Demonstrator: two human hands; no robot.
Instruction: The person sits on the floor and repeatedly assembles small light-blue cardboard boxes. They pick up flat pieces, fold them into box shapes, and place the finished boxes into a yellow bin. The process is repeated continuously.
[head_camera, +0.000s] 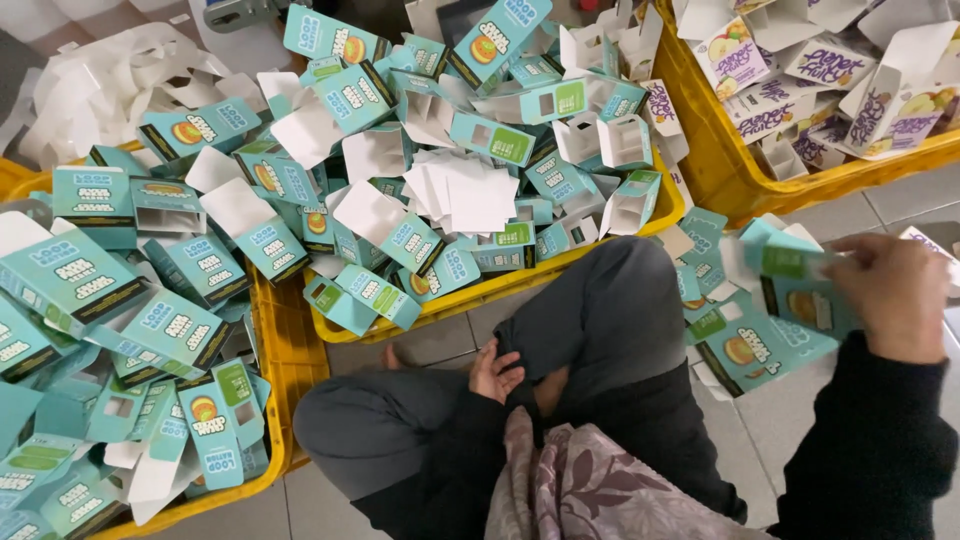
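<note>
My right hand (893, 297), in a dark sleeve, reaches out to the right and grips a flat teal carton (790, 264) by its edge. Under it, a loose pile of flat teal cartons (748, 348) lies on the tiled floor. My left hand (494, 373) rests between my crossed legs with its fingers loosely curled and nothing in it. My knee in dark trousers (600, 310) is raised between the two hands.
A yellow crate (505, 286) heaped with folded teal boxes stands in front of me. Another yellow crate (290, 350) of teal boxes is at the left. A third crate (722, 150), with white and purple boxes, is at the back right. Grey floor tiles (900, 205) show at the right.
</note>
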